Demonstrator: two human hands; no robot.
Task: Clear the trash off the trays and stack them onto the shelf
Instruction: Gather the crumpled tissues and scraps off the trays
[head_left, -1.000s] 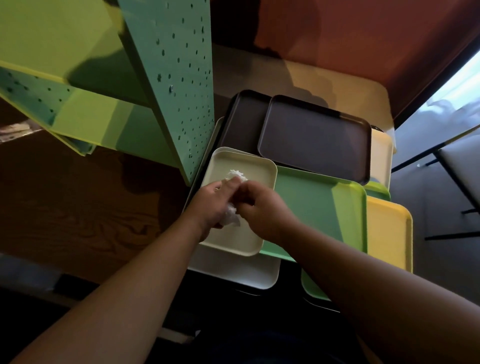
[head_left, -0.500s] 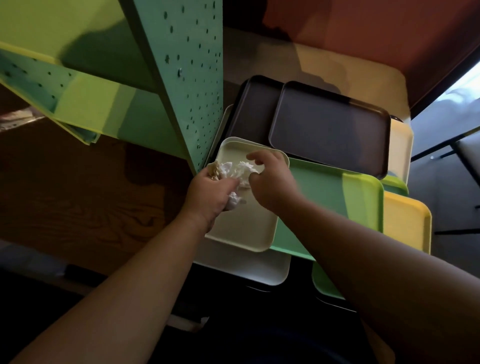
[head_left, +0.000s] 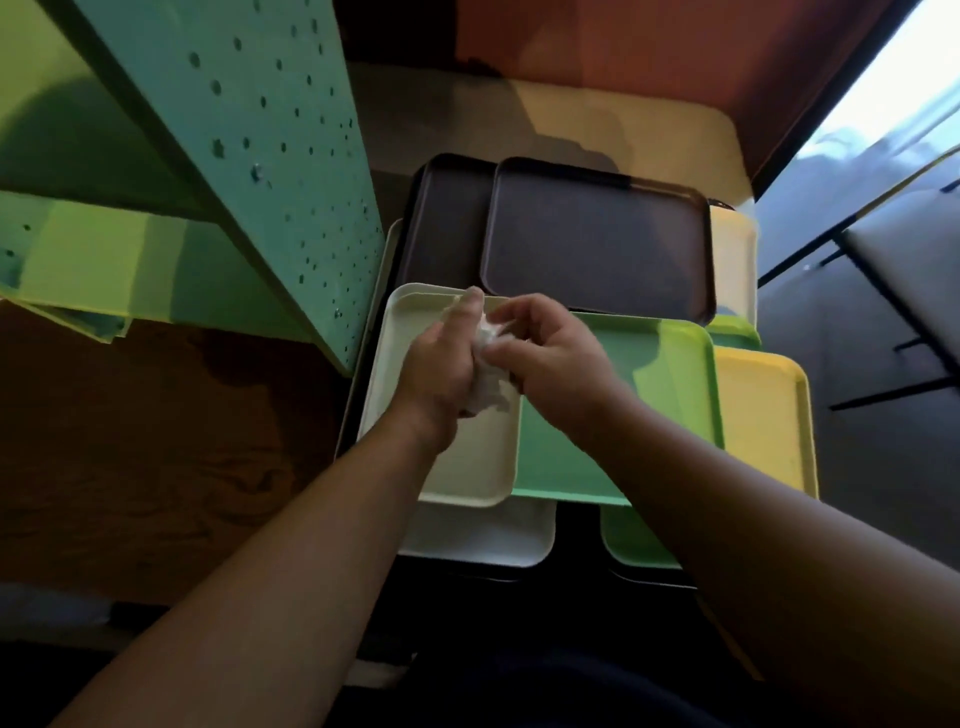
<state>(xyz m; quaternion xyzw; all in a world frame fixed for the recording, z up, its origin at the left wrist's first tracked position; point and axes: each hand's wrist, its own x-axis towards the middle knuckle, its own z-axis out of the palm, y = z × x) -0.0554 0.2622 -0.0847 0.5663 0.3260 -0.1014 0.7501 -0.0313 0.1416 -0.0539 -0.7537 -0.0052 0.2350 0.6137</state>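
A crumpled white paper napkin (head_left: 487, 384) is pressed between both hands, just above a cream tray (head_left: 470, 470). My left hand (head_left: 441, 366) cups it from the left. From the right, my right hand (head_left: 550, 351) closes its fingers on the wad. The cream tray lies on top of a pile of overlapping trays: a green tray (head_left: 660, 410) beside it, a yellow tray (head_left: 761, 421) further right, and two dark brown trays (head_left: 597, 244) behind. The green perforated shelf unit (head_left: 249, 156) rises at the left.
A white tray (head_left: 478, 538) and another green tray (head_left: 631, 543) stick out under the pile at its near edge. Brown wood-grain surface (head_left: 156, 441) lies left of the trays. Dark floor and black metal legs (head_left: 883, 322) are at the right.
Both hands have gathered the napkin into a tighter wad and drawn together over the cream tray. The view has shifted slightly.
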